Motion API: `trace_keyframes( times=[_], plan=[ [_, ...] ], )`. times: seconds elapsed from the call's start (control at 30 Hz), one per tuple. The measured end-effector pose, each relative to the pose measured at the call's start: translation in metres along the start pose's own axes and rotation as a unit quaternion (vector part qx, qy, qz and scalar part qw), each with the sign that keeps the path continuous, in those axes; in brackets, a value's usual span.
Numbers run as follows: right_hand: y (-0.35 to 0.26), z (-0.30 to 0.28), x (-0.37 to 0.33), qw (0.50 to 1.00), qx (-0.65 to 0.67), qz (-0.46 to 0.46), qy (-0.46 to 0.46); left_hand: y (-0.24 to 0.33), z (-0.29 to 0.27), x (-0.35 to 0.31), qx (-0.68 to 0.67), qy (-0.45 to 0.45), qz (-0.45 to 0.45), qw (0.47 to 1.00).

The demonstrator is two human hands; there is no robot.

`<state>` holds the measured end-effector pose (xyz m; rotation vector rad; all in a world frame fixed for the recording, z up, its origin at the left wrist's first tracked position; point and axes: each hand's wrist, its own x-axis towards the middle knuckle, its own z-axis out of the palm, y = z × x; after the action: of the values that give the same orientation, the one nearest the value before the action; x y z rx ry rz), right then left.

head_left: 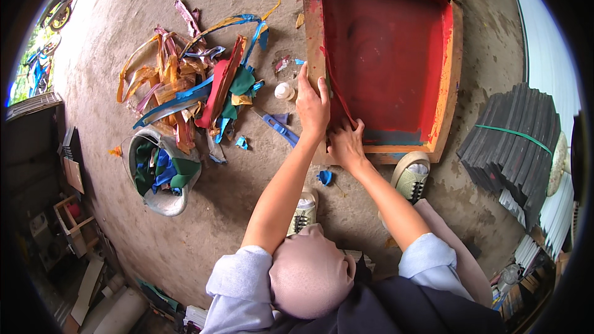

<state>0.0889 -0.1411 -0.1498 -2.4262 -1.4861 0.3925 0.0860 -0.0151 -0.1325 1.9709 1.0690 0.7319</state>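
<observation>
A wooden screen-printing frame [443,127] with red-stained mesh lies in front of me, slightly right of the middle. My left hand [312,108] grips its left rail, the thumb and index finger stretched along the wood and the other fingers hidden. At the lower left inner corner, my right hand [346,143] pinches a narrow red strip of tape [337,89]. The strip runs up along the inside of the left rail and stands partly away from it. My right fingertips are partly hidden. A small white bottle [284,91] and a blue utility knife [280,130] lie left of my left hand.
A heap of crumpled tape strips [185,77] in brown, blue, red and green spreads on the concrete floor at left. Beside it is a pale bucket [176,205] holding green and blue scraps. Dark slats [510,142] bound with a green band lie at right. My shoes [409,179] flank the frame's near end.
</observation>
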Motion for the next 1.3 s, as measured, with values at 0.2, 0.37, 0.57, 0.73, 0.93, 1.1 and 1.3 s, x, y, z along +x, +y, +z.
trace_keyframes(
  times=[0.2,0.37,0.57,0.73,0.93,1.1,1.3],
  plan=[
    [0.018,0.007,-0.001,0.996,0.066,-0.061,0.007,0.002,-0.002,0.000,-0.012,-0.030,-0.039,0.999],
    [0.021,0.014,-0.004,0.994,0.092,-0.051,0.011,0.002,-0.001,0.000,-0.020,-0.033,-0.037,0.999],
    [0.019,0.018,-0.005,0.991,0.115,-0.055,0.037,0.000,-0.003,0.002,-0.039,-0.047,-0.053,0.997],
    [0.020,0.013,-0.007,0.992,0.116,-0.043,-0.004,-0.002,-0.004,0.002,-0.048,-0.032,-0.032,0.998],
    [0.052,-0.040,0.008,0.998,0.026,-0.017,0.055,-0.005,-0.006,0.002,-0.046,-0.013,-0.012,0.999],
    [0.092,-0.139,0.038,0.992,-0.070,-0.099,0.021,-0.005,-0.003,0.001,-0.049,-0.040,-0.063,0.996],
    [0.063,-0.093,0.004,0.993,-0.042,-0.084,-0.069,0.002,0.001,0.002,-0.047,-0.033,-0.021,0.998]
  ],
)
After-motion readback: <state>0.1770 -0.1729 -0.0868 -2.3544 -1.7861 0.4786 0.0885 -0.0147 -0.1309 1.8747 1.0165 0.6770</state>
